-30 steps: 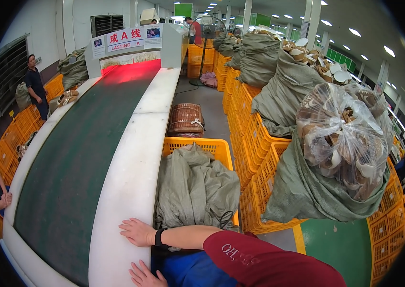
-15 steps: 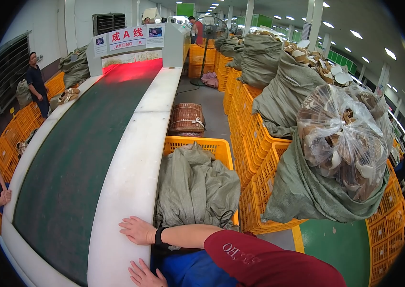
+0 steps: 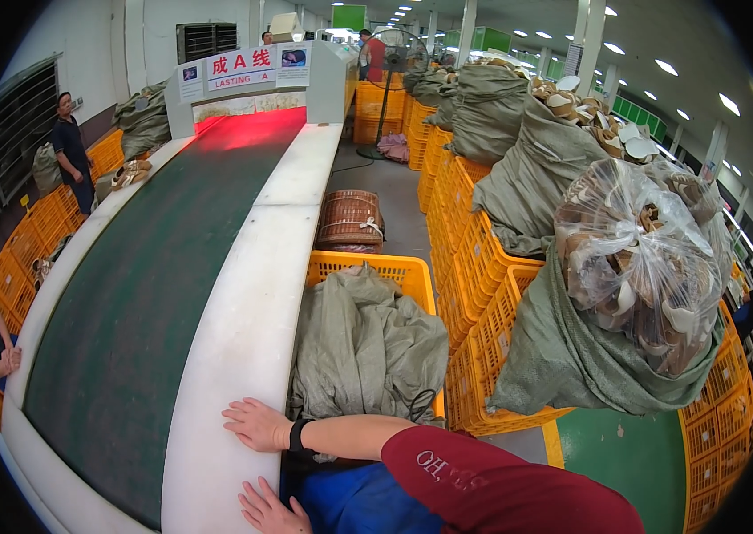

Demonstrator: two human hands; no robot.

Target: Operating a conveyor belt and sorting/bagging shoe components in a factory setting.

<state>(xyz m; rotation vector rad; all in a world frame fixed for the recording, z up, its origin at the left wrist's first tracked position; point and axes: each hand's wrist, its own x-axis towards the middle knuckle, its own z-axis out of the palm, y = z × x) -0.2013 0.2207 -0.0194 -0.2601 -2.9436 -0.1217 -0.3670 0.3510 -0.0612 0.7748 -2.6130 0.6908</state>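
Both of my hands rest flat on the white border (image 3: 232,294) of a conveyor with a dark green belt (image 3: 127,329). My right hand (image 3: 257,425), the farther one, has a black band at its wrist and spread fingers. Closer to the lower edge lies my left hand (image 3: 271,511), also open, its fingers stretched toward the belt. Neither holds anything. My right arm, in a maroon sleeve (image 3: 492,481), reaches in from the lower right over blue cloth (image 3: 368,500). Beside my right hand, a grey-green woven sack (image 3: 368,343) fills a yellow crate (image 3: 412,272).
Stacked yellow crates (image 3: 474,276) and bulging sacks (image 3: 528,165) line the right. A clear bag of shoe parts (image 3: 643,258) tops one sack. Red light falls at the belt's machine opening (image 3: 256,129). Across the belt stand a person (image 3: 71,151) and shoes (image 3: 130,173); another person's hands (image 3: 10,360) show nearer.
My view has shifted very slightly, so the scene sits a little to the right. Both hands stay in place on the white border.
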